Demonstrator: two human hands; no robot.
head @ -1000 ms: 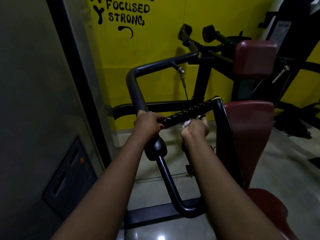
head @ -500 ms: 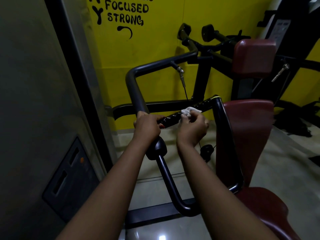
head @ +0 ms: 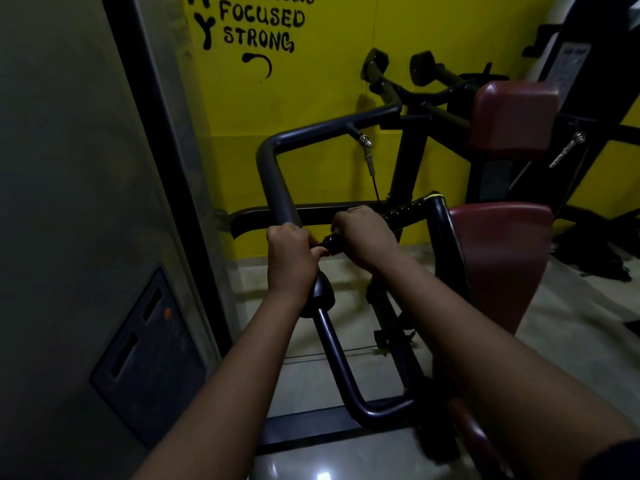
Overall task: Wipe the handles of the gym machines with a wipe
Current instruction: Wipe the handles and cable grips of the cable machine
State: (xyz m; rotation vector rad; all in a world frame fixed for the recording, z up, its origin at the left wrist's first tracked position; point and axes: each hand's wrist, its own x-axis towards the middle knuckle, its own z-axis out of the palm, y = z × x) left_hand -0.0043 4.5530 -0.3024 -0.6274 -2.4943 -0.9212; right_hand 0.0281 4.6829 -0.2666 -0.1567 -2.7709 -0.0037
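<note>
as both hands close on the machine, the wipe is out of sight

where the grey bar (head: 273, 174) bends down from 12 o'clock toward the middle of the view, the left hand (head: 292, 258) wraps it, fingers and thumb curled tight round the tube just above a black knob (head: 322, 294). just beside it, at 1 o'clock from the left hand, the right hand (head: 365, 237) lies over the near end of the handle (head: 410, 211), knuckles up and fingers curled down round the grip. the two hands are near but apart, and the handle's black end shows in the gap between them. the handle is a black ribbed grip that runs toward 2 o'clock from the right hand to a black upright (head: 446, 244), with yellow tape (head: 433, 195) at the joint. the wipe does not show; whether it sits under the right palm cannot be told.

a dark red pad (head: 502, 258) stands at 3 o'clock, just behind that upright, and an upper pad (head: 516, 119) of the same red sits at 1 o'clock. a metal clip (head: 367, 147) hangs from the bar at 12 o'clock. behind all this is a yellow wall (head: 329, 81) with black lettering (head: 259, 26) reading "focused strong" at 11 o'clock. a grey panel (head: 69, 168) fills 9 o'clock, with a dark plate (head: 149, 358) bearing an orange dot at 8 o'clock. pale floor (head: 571, 341) shows at 4 o'clock.
</note>
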